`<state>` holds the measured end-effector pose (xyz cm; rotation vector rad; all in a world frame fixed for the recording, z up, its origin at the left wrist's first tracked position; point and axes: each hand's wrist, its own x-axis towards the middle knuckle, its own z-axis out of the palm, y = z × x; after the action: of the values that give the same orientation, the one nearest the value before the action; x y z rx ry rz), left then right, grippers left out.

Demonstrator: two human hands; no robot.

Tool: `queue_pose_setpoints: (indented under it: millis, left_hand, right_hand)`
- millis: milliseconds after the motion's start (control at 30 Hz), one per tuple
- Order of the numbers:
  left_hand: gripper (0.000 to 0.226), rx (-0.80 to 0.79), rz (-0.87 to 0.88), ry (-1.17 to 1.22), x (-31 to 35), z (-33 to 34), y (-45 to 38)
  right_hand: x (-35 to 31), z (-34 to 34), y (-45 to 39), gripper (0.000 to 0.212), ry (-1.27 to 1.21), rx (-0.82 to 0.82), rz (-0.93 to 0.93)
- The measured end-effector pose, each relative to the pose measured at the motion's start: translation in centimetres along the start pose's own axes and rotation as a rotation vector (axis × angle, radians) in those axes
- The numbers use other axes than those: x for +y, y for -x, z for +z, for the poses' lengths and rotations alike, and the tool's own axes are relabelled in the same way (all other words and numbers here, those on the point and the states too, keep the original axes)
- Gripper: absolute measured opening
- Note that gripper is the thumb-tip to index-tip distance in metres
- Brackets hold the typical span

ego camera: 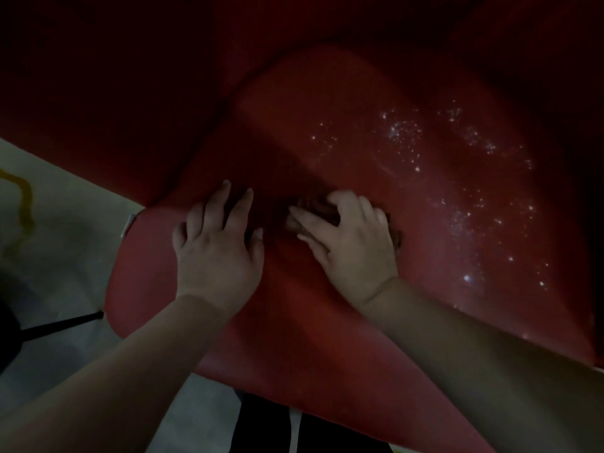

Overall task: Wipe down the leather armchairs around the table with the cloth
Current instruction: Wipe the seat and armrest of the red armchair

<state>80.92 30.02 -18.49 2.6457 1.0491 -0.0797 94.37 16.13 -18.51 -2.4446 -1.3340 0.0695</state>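
A red leather armchair (408,197) fills most of the dim view, its seat cushion speckled with bright droplets on the right. My left hand (219,253) rests flat on the seat's front left part, fingers spread. My right hand (353,243) lies just to its right, fingers curled over a dark bunched cloth (313,214) pressed against the seat. Most of the cloth is hidden beneath that hand.
Pale floor (58,243) shows at the left, with a yellow mark (24,204) on it and a thin black chair leg (62,323). Dark trousers with a white stripe (294,433) are at the bottom edge. The chair's back and arms rise dark above.
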Motion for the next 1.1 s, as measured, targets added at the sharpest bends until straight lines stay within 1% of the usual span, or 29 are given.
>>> queue_pose_setpoints:
  millis: [67, 133, 200, 267, 300, 400, 433, 500, 567, 600, 700, 733, 767, 800, 833, 933, 967, 1000, 1033, 1100]
  left_hand:
    - [0.057, 0.007, -0.002, 0.000, -0.1, 0.0, -0.3]
    - [0.057, 0.002, -0.001, -0.004, -0.3, -0.1, -0.7]
    - [0.056, 0.000, 0.000, 0.000, -0.5, -0.2, -1.1]
    - [0.054, 0.011, -0.008, 0.021, -0.6, -0.2, -1.4]
    - [0.053, 0.022, -0.015, 0.037, -0.7, -0.3, -1.4]
    - [0.049, 0.049, -0.032, 0.085, -0.9, -0.5, -1.6]
    - [0.047, 0.056, -0.031, 0.096, -1.0, -0.5, -1.7]
    - [0.048, 0.077, -0.024, 0.105, -1.2, -0.4, -1.7]
    - [0.050, 0.083, -0.006, 0.090, -1.3, -0.2, -1.7]
    - [0.051, 0.075, 0.004, 0.071, -1.4, -0.2, -1.7]
    - [0.054, 0.041, 0.028, 0.008, -1.0, -0.1, -2.0]
    - [0.055, 0.033, 0.033, -0.006, -0.8, -0.2, -2.2]
    - [0.056, 0.024, 0.035, -0.018, -0.5, -0.3, -2.4]
    - [0.057, 0.013, 0.034, -0.026, -0.2, -0.3, -2.8]
    - [0.059, 0.000, 0.029, -0.030, 0.1, -0.3, -3.1]
    - [0.062, -0.045, 0.015, -0.031, 1.3, -0.3, -4.1]
    - [0.063, -0.059, 0.023, -0.034, 1.7, -0.2, -4.4]
    - [0.063, -0.069, 0.037, -0.034, 2.0, -0.1, -4.7]
    - [0.063, -0.076, 0.050, -0.028, 2.2, 0.0, -4.9]
    - [0.063, -0.080, 0.059, -0.015, 2.6, 0.2, -5.5]
  right_hand:
    - [0.4, 0.3, -1.5, 0.036, 0.009, -0.033, 0.013]
    - [1.4, 0.3, -3.6, 0.037, 0.017, 0.003, 0.081]
    - [2.1, 0.4, -5.0, 0.036, 0.025, 0.061, 0.206]
    - [1.2, 0.4, -4.8, 0.036, 0.005, 0.104, 0.286]
    - [0.2, 0.4, -4.2, 0.037, -0.017, 0.107, 0.257]
    - [-2.1, 0.9, -2.9, 0.035, -0.059, 0.022, -0.024]
    - [-2.4, 1.3, -3.4, 0.034, -0.054, -0.009, -0.072]
    - [-2.2, 1.9, -5.6, 0.035, -0.050, -0.019, -0.069]
    - [-1.5, 2.2, -7.9, 0.035, -0.022, 0.001, -0.010]
    - [-0.7, 2.4, -9.1, 0.035, 0.010, 0.019, 0.058]
    - [1.5, 2.2, -10.6, 0.036, 0.059, 0.113, 0.362]
    - [1.7, 1.9, -10.2, 0.037, 0.059, 0.140, 0.417]
    - [1.6, 1.6, -9.6, 0.037, 0.054, 0.155, 0.429]
    - [1.2, 1.3, -8.7, 0.038, 0.042, 0.152, 0.410]
    - [0.8, 1.0, -7.9, 0.039, 0.030, 0.131, 0.348]
    - [0.8, 0.8, -7.6, 0.037, 0.011, -0.001, -0.014]
    - [1.6, 0.7, -8.8, 0.037, 0.025, -0.031, -0.085]
    - [2.5, 0.6, -10.1, 0.037, 0.044, -0.048, -0.094]
    - [3.6, 0.5, -11.3, 0.038, 0.072, -0.046, -0.048]
    - [5.9, 0.3, -12.6, 0.040, 0.113, -0.006, 0.159]
